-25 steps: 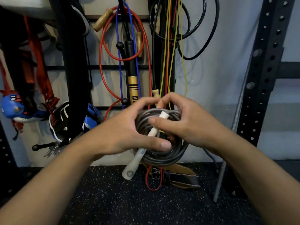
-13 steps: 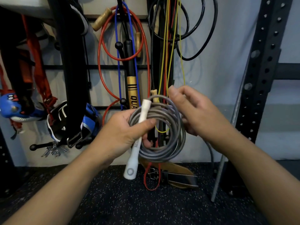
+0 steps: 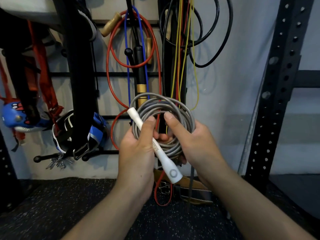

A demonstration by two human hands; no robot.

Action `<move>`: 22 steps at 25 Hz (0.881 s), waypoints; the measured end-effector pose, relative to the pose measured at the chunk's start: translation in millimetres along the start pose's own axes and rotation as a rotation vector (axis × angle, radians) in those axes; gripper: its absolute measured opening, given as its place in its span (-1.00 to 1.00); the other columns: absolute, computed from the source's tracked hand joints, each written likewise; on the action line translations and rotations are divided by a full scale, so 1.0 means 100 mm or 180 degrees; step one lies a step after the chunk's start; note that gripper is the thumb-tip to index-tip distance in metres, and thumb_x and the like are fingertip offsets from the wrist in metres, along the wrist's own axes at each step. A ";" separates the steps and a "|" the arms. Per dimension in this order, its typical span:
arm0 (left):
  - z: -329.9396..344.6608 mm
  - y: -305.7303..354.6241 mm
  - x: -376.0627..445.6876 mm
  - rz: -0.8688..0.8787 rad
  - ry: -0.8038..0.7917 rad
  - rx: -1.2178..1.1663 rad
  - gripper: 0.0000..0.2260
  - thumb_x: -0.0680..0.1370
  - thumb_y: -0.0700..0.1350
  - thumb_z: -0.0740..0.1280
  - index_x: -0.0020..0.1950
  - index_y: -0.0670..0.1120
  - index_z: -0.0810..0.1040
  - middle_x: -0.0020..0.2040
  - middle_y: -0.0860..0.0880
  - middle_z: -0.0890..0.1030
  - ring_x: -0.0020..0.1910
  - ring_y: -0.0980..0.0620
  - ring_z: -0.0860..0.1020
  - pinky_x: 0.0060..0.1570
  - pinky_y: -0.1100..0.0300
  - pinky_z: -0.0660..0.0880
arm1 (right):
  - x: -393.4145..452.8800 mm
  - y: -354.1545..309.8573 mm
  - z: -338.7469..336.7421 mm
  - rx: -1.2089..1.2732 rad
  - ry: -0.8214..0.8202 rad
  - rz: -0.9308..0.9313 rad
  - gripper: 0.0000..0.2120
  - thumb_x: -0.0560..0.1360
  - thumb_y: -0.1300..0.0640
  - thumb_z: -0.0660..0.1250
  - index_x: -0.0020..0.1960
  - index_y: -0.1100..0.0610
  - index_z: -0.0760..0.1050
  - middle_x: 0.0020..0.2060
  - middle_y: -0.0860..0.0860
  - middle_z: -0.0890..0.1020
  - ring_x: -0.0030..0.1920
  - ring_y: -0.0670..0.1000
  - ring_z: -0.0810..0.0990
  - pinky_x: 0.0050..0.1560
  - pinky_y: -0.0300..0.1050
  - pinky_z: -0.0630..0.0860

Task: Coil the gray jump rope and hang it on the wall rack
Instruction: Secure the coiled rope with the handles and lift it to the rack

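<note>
Gray jump rope (image 3: 174,110) coiled in round loops, white handle (image 3: 161,151) slanting across.

Dim and cool overall, lit softly from the front and above. Faint, diffuse shadows of the black cords (image 3: 216,32) and yellow cord (image 3: 195,78) thrown on the pale wall (image 3: 242,66) just to their right. Dull sheen on the white handle (image 3: 155,144), no harsh glare. Sharp in the middle: gray jump rope (image 3: 173,108) strands crisp. Softer, slightly smeared toward the left edge and top corners. Wide-angle bending of the perforated black upright (image 3: 277,84) at right. Deep shadow swallowing detail in the dark straps (image 3: 78,66) at upper left.
</note>
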State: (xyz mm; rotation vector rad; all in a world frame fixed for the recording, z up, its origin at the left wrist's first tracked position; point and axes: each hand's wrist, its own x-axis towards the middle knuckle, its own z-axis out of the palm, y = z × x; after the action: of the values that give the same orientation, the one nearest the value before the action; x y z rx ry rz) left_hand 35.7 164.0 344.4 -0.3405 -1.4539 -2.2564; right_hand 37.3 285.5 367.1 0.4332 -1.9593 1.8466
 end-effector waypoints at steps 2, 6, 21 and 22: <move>-0.01 -0.05 -0.02 -0.0027 -0.0005 0.0074 -0.75 0.61 0.11 0.39 -0.25 0.08 0.62 -0.36 0.09 0.63 -0.34 0.19 0.64 -0.31 0.31 0.57 | 0.01 0.03 -0.01 -0.0269 0.0134 -0.0030 -0.63 0.56 -0.17 0.42 -0.31 0.04 0.56 -0.44 0.12 0.64 -0.47 -0.12 0.59 -0.45 -0.20 0.55; -0.06 -0.06 0.07 -0.0246 -0.0289 0.0178 -0.84 0.61 0.07 0.39 -0.14 0.10 0.66 -0.30 0.10 0.59 -0.32 0.17 0.58 -0.25 0.21 0.56 | 0.01 0.06 -0.02 -0.0349 0.0172 0.0073 -0.62 0.59 -0.17 0.37 -0.27 0.06 0.55 -0.45 0.04 0.58 -0.42 -0.05 0.58 -0.35 -0.05 0.58; -0.45 0.34 0.39 0.0819 -0.0726 0.1754 -0.82 0.67 0.04 0.28 -0.06 0.04 0.60 -0.37 0.17 0.59 -0.39 0.20 0.52 -0.35 0.26 0.45 | 0.17 0.02 0.11 0.0034 -0.0405 0.0199 -0.83 0.68 0.07 0.30 -0.04 0.11 0.54 -0.36 0.05 0.58 -0.62 -0.20 0.40 -0.63 -0.38 0.28; -0.44 0.39 0.45 0.0811 -0.0694 0.1707 -0.84 0.67 0.05 0.28 -0.01 0.07 0.62 -0.32 0.20 0.64 -0.34 0.23 0.56 -0.29 0.31 0.47 | 0.23 -0.03 0.15 -0.0004 -0.0370 0.0136 -0.79 0.68 0.05 0.29 -0.07 0.13 0.54 -0.41 0.00 0.56 -0.62 -0.20 0.39 -0.61 -0.39 0.28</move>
State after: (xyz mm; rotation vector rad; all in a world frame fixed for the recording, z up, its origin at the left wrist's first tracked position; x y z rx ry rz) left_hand 16.1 100.2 376.7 -0.5697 -1.9298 -1.5931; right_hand 17.7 272.0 380.1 0.5125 -2.0606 1.8850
